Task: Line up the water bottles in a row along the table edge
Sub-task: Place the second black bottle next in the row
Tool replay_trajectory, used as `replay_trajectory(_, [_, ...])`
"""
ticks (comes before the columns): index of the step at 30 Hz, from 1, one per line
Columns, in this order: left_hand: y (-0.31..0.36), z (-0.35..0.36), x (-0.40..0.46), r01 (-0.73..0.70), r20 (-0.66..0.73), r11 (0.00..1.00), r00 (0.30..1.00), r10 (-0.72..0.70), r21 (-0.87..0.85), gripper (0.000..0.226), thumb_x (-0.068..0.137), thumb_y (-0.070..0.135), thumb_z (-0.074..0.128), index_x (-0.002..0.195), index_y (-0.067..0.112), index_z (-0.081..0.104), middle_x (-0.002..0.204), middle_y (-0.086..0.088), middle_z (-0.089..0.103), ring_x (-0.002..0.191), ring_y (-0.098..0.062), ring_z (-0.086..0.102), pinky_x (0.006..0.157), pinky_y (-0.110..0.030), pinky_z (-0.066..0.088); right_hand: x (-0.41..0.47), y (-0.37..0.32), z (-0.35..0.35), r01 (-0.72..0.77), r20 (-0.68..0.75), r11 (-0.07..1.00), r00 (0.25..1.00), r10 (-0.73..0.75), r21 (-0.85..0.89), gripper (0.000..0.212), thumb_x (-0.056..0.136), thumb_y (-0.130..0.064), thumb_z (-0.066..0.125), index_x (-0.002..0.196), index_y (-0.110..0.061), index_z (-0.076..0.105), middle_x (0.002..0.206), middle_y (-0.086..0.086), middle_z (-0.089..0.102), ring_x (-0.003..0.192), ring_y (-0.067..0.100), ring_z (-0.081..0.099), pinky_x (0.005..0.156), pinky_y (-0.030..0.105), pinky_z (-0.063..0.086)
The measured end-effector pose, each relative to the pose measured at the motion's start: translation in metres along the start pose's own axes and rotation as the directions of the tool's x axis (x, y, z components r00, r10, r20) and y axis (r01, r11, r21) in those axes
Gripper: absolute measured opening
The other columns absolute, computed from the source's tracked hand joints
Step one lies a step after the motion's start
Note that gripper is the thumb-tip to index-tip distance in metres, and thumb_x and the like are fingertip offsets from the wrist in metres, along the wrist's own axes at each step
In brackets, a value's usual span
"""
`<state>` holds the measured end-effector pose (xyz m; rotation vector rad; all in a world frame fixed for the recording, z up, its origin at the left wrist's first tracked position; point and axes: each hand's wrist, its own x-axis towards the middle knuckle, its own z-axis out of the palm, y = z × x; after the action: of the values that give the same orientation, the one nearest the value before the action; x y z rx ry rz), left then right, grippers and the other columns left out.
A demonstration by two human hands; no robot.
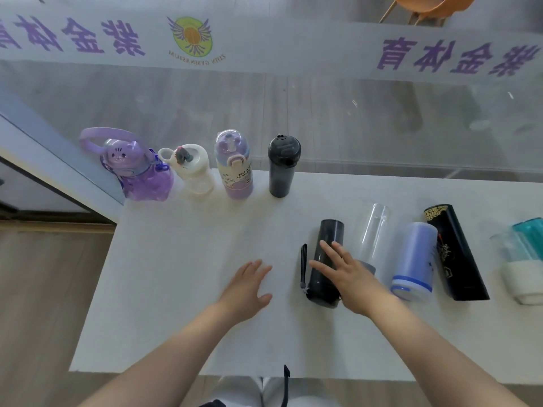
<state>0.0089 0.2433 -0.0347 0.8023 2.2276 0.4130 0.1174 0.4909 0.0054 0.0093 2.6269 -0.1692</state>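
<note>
Along the far edge of the white table (182,304) several bottles stand upright in a row: a purple cat bottle (138,168), a white bottle (194,174), a purple-lidded printed bottle (235,168) and a dark grey bottle (282,168). Nearer me, several bottles lie on their sides: a dark bottle with a strap (326,248), a clear bottle (373,230), a blue bottle (414,259), a black patterned bottle (452,254) and a teal bottle (526,254). My right hand (343,271) rests with spread fingers on the lying dark bottle. My left hand (249,283) hovers open over bare table to its left.
A glass wall with purple lettering runs right behind the table's far edge. The table's left and near edges drop to a wooden floor. An orange chair (426,7) shows beyond the glass at top right.
</note>
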Motion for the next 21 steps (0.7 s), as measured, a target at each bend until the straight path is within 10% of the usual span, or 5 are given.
replay_trajectory(8, [0.025,0.004,-0.023,-0.025,0.093,0.912,0.993,0.068,-0.409,0.061,0.091,0.035,0.059,0.145,0.038,0.029,0.146,0.012,0.043,0.126,-0.007,0.047,0.108,-0.028,0.037,-0.004,-0.036,0.019,-0.087,-0.08,0.995,0.993,0.091,0.048,0.079,0.085,-0.041,0.066,0.15,-0.037,0.021,0.162,0.004,0.0,0.145,0.036,0.0,0.118,0.047,0.021])
replay_trajectory(17, [0.042,-0.012,-0.036,-0.112,-0.075,0.813,0.994,0.084,-0.571,0.039,0.09,0.033,0.062,0.126,0.038,0.049,0.121,0.014,0.055,0.101,-0.007,0.062,0.08,-0.016,0.049,-0.025,-0.056,0.014,-0.117,-0.168,0.88,0.962,0.216,0.46,0.084,0.079,-0.049,0.07,0.147,-0.041,0.022,0.159,-0.004,0.008,0.145,0.02,0.0,0.118,0.039,0.022])
replay_trajectory(21, [0.05,-0.027,-0.031,-0.126,-0.132,0.783,0.99,0.056,-0.609,0.023,0.088,0.038,0.064,0.109,0.038,0.055,0.11,0.009,0.062,0.092,-0.011,0.066,0.086,-0.034,0.055,-0.033,-0.051,0.015,-0.041,-0.241,0.821,0.946,0.215,0.57,0.086,0.08,-0.055,0.066,0.15,-0.037,0.019,0.159,-0.007,0.016,0.146,0.012,0.009,0.119,0.037,0.02])
